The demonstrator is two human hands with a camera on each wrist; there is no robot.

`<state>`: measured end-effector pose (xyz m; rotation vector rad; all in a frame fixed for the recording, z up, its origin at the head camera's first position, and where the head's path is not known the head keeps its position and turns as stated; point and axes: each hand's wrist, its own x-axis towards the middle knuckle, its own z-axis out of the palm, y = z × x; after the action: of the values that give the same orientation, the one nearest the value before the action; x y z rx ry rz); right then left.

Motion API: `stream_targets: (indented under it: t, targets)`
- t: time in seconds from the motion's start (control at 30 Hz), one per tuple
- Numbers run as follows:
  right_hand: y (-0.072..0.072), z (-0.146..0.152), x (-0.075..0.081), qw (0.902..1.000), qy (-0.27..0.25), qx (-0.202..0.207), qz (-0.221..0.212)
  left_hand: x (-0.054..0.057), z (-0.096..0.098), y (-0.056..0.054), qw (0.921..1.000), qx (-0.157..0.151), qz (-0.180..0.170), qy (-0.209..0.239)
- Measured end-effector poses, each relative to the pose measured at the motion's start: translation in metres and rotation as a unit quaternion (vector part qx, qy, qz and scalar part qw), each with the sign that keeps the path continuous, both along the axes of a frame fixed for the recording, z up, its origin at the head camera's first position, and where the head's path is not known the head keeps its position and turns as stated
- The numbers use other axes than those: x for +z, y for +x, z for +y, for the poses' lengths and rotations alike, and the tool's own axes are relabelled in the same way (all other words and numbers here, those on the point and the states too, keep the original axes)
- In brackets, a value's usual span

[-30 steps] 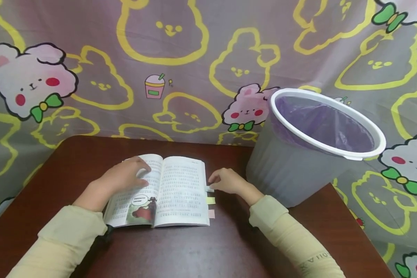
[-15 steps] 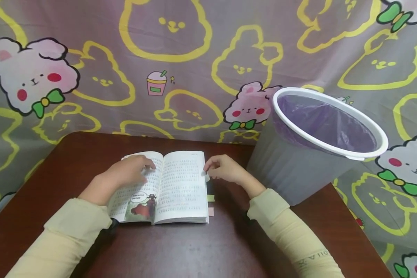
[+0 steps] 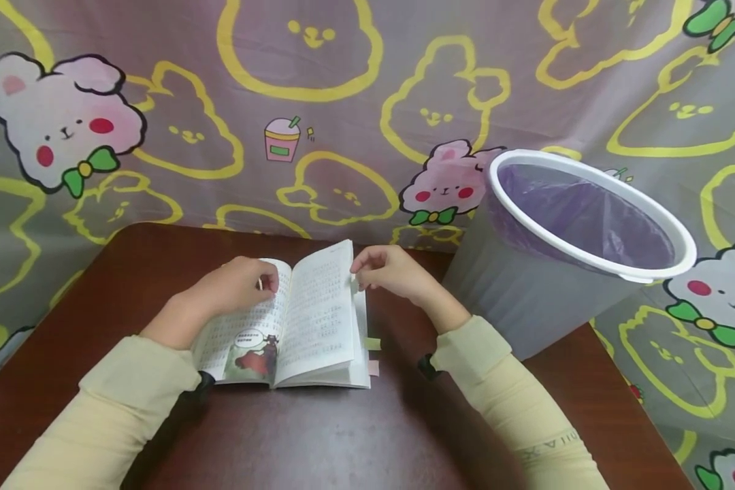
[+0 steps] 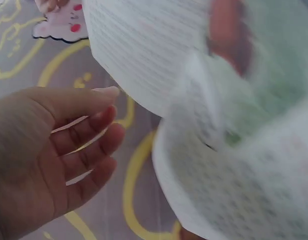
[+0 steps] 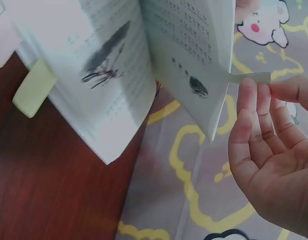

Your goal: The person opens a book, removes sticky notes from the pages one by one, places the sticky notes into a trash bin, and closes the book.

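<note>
An open book (image 3: 315,306) lies on the table, with text on both pages and a coloured picture low on the left page. My right hand (image 3: 398,275) is at the book's right edge. In the right wrist view, its thumb and fingertips pinch a pale index tab (image 5: 253,77) that sticks out from a page. The tabbed page stands lifted and slanted away from the pages beneath. Over the left page hovers my left hand (image 3: 235,289); the left wrist view has its fingers loosely bent with nothing between them, close to the page edge.
Yellow (image 3: 372,344) and pink (image 3: 373,368) tabs jut from the book's right side. A grey bin (image 3: 527,286) with a white rim and purple liner stands right of the book. Behind the brown table (image 3: 318,435) hangs a cartoon-print cloth (image 3: 337,68).
My right hand has moved up and slightly left, raising the tabbed page, which lay flat before. The left hand stays over the left page, its fingers drawn in a little.
</note>
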<state>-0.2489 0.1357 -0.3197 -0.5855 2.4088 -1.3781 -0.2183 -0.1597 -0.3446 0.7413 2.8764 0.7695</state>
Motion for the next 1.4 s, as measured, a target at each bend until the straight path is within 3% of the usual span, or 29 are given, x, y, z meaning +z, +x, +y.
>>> stream_targets:
  t: [0.23,0.37,0.53,0.93,1.2,1.4]
  targets:
    - [0.000,-0.011,0.009,0.9997,-0.008,0.023,0.007,0.018,0.026,0.002,0.9976,-0.007,0.024,0.064]
    - [0.000,-0.016,0.011,0.9996,-0.014,0.026,0.005,0.023,0.043,0.006,0.9957,-0.006,0.011,0.092]
    - [0.000,-0.017,0.016,0.9995,-0.015,0.027,0.005,0.029,0.060,0.006,0.9935,0.018,-0.018,0.111]
    - [0.002,-0.014,0.019,0.9994,0.001,0.033,-0.001,0.023,0.082,0.013,0.9945,0.043,-0.038,0.088]
    - [0.001,-0.011,0.017,0.9994,0.002,0.032,-0.008,0.018,0.091,0.016,0.9937,0.026,-0.056,0.094]
    - [0.000,-0.008,0.014,0.9995,0.021,0.024,-0.004,0.022,0.086,0.017,0.9939,0.024,-0.058,0.091]
